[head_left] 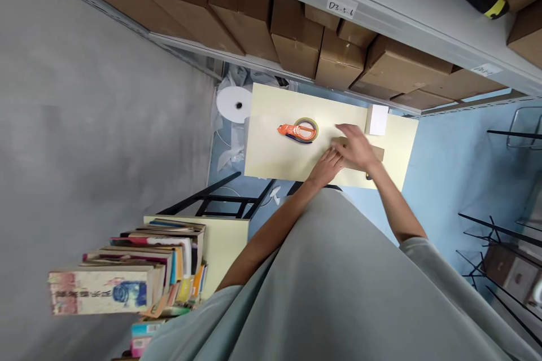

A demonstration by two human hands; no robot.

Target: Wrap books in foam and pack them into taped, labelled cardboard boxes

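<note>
With the small cardboard box taken as the dial's centre, a grey shelving rack is spanning twelve o'clock, and large cardboard boxes are standing in a row on its lower level. The cream table is lying below the rack, carrying the work. A heap of books is piling up at eight o'clock, on another cream surface. Between nine and ten o'clock, a white roll with a dark hole is showing just beyond the table's left edge.

The small cardboard box itself is lying flat on the right half of the table, partly hidden under the hands. The right hand is poising over it, half open, thumb parted from fingers, holding nothing that shows. The left hand is resting at the box's eight-o'clock end, fingers close together and nearly straight; whether they are gripping it, I cannot tell. An orange tape dispenser is lying between nine and ten o'clock, nearer than the roll. A white box is sitting at one o'clock.
</note>
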